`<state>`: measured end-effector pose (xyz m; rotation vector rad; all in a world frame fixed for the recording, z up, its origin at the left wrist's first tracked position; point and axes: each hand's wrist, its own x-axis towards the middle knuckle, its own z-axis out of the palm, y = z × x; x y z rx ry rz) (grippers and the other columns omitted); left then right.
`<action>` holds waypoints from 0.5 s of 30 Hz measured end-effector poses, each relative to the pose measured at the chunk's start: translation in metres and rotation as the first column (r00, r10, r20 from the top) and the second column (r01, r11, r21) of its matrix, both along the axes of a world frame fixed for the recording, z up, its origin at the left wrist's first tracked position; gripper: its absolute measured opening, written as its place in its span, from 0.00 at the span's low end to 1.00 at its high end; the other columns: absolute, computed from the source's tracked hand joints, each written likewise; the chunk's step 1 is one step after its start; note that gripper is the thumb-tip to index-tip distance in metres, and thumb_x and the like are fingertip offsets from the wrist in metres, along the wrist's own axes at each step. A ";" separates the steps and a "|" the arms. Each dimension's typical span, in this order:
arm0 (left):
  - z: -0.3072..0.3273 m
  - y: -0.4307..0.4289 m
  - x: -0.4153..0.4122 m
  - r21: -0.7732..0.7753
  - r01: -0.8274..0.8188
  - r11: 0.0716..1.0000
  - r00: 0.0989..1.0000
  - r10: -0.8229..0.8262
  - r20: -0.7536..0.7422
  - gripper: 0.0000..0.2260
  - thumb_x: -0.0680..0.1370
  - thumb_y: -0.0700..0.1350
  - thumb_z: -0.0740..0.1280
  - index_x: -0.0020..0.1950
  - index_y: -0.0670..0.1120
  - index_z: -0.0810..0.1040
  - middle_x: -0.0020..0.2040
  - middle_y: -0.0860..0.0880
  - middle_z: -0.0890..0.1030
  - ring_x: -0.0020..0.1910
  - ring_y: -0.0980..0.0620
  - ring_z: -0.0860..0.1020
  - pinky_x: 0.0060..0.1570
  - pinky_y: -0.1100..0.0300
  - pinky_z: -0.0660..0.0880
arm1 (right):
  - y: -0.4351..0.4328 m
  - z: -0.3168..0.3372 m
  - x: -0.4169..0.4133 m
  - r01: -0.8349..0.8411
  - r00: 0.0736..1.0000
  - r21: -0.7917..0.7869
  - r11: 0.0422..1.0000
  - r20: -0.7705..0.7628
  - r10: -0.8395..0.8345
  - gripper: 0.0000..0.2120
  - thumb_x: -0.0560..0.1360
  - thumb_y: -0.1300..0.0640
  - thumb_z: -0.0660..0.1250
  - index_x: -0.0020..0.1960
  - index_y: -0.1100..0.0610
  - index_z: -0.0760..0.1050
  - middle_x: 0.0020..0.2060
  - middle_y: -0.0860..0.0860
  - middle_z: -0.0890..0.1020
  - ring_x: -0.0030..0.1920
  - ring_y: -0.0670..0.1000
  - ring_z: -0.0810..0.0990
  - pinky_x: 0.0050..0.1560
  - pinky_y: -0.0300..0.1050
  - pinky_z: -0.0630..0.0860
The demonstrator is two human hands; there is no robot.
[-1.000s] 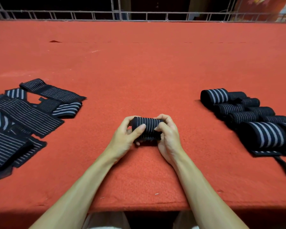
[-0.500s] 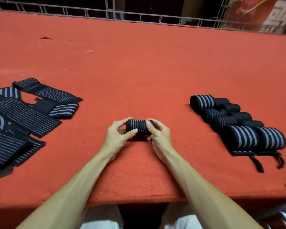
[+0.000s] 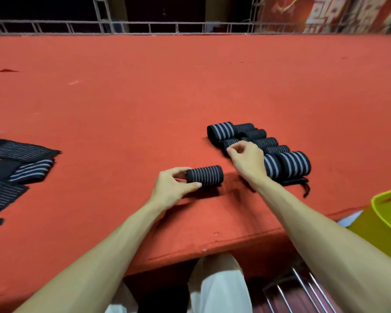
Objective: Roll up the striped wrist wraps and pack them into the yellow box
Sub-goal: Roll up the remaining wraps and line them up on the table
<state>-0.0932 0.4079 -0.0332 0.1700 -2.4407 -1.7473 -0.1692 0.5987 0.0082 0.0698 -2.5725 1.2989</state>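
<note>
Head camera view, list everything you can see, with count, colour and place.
rolled wrap: one, black with thin grey stripes, centre of the table, held
rolled pile: several rolls, black with grey stripes, right of centre
flat wraps: several, black with grey stripes, left edge
yellow box: one, yellow, lower right, beside the table
table: one, red cloth
railing: one, grey metal, beyond the table
left hand: fingers grip the rolled wrap's end
right hand: over the rolled pile, fingers curled, grip unclear
</note>
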 end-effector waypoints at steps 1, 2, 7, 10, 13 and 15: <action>-0.001 0.009 -0.004 -0.029 0.032 0.999 0.999 -0.033 0.000 0.17 0.67 0.40 0.79 0.53 0.51 0.82 0.45 0.53 0.84 0.38 0.60 0.79 0.47 0.66 0.75 | 0.008 0.001 -0.007 0.039 0.999 0.000 0.999 -0.012 -0.039 0.07 0.75 0.57 0.66 0.45 0.56 0.82 0.46 0.51 0.84 0.49 0.49 0.79 0.48 0.37 0.66; -0.001 0.021 -0.010 -0.056 0.060 0.997 0.998 -0.060 0.004 0.17 0.68 0.39 0.78 0.53 0.50 0.81 0.45 0.53 0.83 0.36 0.62 0.78 0.45 0.68 0.75 | 0.017 0.001 -0.016 0.073 0.997 0.003 0.997 -0.026 -0.073 0.07 0.75 0.58 0.65 0.46 0.56 0.82 0.47 0.52 0.84 0.50 0.50 0.79 0.49 0.37 0.66; -0.011 0.054 -0.030 -0.113 0.061 0.992 0.998 -0.060 0.008 0.17 0.68 0.40 0.78 0.54 0.50 0.82 0.46 0.51 0.84 0.38 0.58 0.80 0.43 0.69 0.76 | 0.036 -0.003 -0.037 0.082 0.993 0.043 0.996 -0.084 -0.078 0.08 0.75 0.59 0.63 0.49 0.55 0.80 0.50 0.52 0.81 0.54 0.50 0.77 0.52 0.37 0.65; -0.013 0.061 -0.039 -0.251 0.063 0.966 0.997 -0.070 -0.019 0.17 0.67 0.45 0.79 0.55 0.52 0.82 0.46 0.55 0.84 0.44 0.59 0.80 0.49 0.68 0.74 | 0.036 -0.007 -0.040 0.090 0.991 0.080 0.993 -0.104 -0.081 0.09 0.75 0.60 0.62 0.52 0.57 0.78 0.52 0.53 0.78 0.56 0.51 0.75 0.54 0.40 0.66; -0.016 0.062 -0.043 -0.322 0.086 0.943 0.994 -0.100 -0.030 0.18 0.68 0.48 0.78 0.57 0.52 0.81 0.49 0.55 0.83 0.50 0.58 0.79 0.53 0.68 0.71 | 0.034 -0.010 -0.042 0.069 0.994 0.138 0.988 -0.088 -0.057 0.09 0.75 0.59 0.61 0.53 0.57 0.77 0.53 0.54 0.77 0.56 0.52 0.75 0.56 0.43 0.67; -0.019 0.059 -0.043 -0.334 0.136 0.933 0.988 -0.152 -0.021 0.20 0.69 0.50 0.77 0.60 0.54 0.79 0.52 0.53 0.81 0.56 0.56 0.76 0.58 0.67 0.70 | 0.031 -0.010 -0.041 0.052 0.996 0.155 0.986 -0.081 -0.040 0.09 0.75 0.59 0.62 0.53 0.57 0.77 0.53 0.54 0.78 0.57 0.53 0.74 0.58 0.45 0.69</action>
